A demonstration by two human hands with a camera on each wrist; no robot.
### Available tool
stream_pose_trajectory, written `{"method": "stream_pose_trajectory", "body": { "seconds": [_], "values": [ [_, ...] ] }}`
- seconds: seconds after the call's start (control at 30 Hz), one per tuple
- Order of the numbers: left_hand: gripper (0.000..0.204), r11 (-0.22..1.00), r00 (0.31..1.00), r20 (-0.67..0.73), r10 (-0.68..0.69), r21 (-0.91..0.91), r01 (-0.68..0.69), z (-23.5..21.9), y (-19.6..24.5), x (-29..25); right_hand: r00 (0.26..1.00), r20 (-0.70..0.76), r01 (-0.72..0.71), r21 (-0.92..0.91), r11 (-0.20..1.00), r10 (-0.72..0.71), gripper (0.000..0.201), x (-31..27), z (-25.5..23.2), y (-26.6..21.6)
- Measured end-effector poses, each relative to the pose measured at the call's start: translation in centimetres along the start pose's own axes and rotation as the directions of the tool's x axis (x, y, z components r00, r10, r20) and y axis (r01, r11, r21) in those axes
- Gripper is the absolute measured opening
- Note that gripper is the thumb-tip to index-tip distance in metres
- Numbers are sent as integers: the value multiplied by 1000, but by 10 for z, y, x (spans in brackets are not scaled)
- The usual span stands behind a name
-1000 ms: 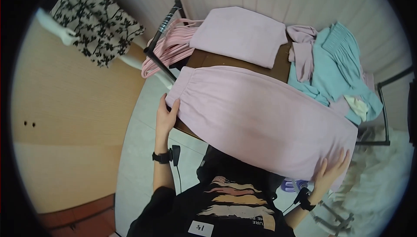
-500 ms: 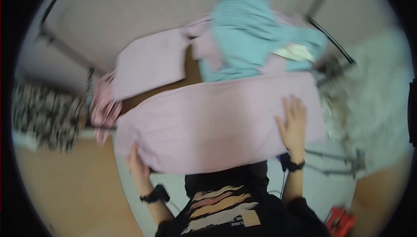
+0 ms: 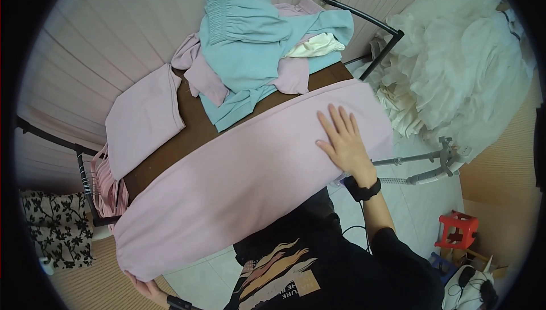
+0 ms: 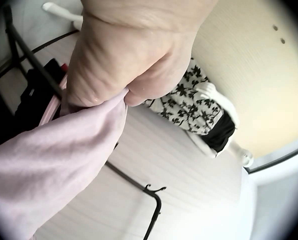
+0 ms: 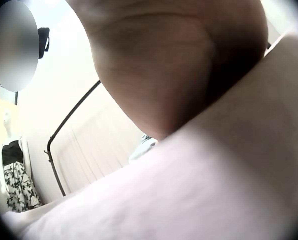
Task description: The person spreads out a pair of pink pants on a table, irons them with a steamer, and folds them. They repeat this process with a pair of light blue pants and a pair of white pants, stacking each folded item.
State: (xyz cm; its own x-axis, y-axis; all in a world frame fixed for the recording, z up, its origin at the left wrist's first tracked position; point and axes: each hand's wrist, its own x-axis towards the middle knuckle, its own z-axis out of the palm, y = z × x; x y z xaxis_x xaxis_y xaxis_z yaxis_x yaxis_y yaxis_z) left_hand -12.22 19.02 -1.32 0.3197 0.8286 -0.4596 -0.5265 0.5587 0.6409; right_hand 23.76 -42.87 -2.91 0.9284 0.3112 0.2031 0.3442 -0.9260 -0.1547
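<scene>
Since the earlier frame a second ago, the right hand [image 3: 347, 148] has moved from the near edge of the long pale pink cloth garment [image 3: 227, 185] up onto its top face, while the left hand [image 3: 149, 290] is still at the other end. The garment lies lengthwise along the near side of the brown rectangular counter [image 3: 190, 114], its near edge hanging over.

The right hand's fingers are straight and a little spread, resting on the fabric, probably so the palm can smooth it or keep it from sliding. The left hand's fingers pinch a corner (the left wrist view shows the cloth drawn to a point there), which likely anchors that end and keeps the length taut.

Behind, a folded pale pink cloth [image 3: 145, 117] and a loose heap of turquoise clothing [image 3: 242, 54] sit toward the back, perhaps to leave the near side for the long piece.
</scene>
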Motion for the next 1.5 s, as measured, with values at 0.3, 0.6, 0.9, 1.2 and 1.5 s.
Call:
{"method": "stream_pose_trajectory", "body": {
  "seconds": [0.3, 0.6, 0.9, 1.2, 1.5],
  "values": [
    [67, 999, 982, 185, -30, 23, 26, -47, 54, -40, 962, 69, 240, 248, 939, -264, 72, 23, 6, -20],
    [61, 667, 754, 544, 368, 411, -621, -10, 65, -63, 994, -38, 108, 101, 989, -104, 66, 21, -2, 55],
    [83, 879, 433, 827, -358, 455, -142, 200, -105, -174, 918, 184, -193, 981, -10, 352, 51, -33, 11, 44],
    [77, 283, -156, 497, -853, 190, -940, 235, -320, -269, 809, 402, -38, 764, -644, 428, 66, -43, -11, 74],
    [55, 100, 25, 682, -731, 144, -984, 238, -280, -218, 793, -142, -413, 589, 695, 592, 49, -29, -47, 82]
  ]
}}
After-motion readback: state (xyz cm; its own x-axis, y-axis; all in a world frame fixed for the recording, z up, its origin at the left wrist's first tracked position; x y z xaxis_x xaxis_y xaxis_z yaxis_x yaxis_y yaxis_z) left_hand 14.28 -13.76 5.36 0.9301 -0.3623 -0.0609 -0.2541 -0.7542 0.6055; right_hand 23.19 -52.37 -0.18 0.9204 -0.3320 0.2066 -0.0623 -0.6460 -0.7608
